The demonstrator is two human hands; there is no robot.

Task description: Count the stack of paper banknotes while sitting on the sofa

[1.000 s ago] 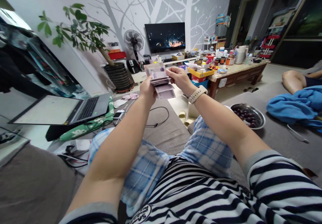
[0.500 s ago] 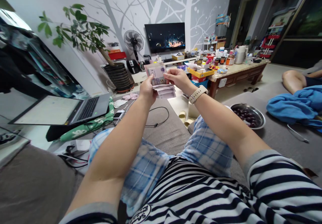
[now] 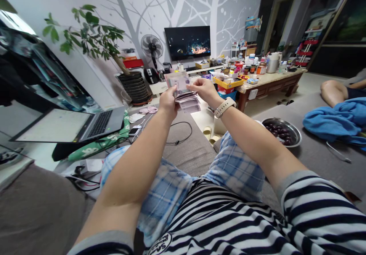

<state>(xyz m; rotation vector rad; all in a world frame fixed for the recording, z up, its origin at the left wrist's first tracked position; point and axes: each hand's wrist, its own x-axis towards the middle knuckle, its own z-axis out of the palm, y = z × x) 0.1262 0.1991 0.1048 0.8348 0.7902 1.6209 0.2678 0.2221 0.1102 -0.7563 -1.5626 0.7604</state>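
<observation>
My left grip [image 3: 168,104] is closed on a fanned stack of banknotes [image 3: 182,82]; my right grip [image 3: 204,89] pinches their right edge. Notes sit between both grips, some fanned out below. Closer to me, black cable [image 3: 177,142]; left of grips, laptop [image 3: 98,123]; right, metal bowl [image 3: 298,137] of dark fruit [image 3: 278,131]; beyond, cluttered worktop [image 3: 270,78].

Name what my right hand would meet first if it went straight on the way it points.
The banknotes, which your right hand seems to be touching. What would come past them is hard to tell, as this one view leaves the depth unclear.
</observation>
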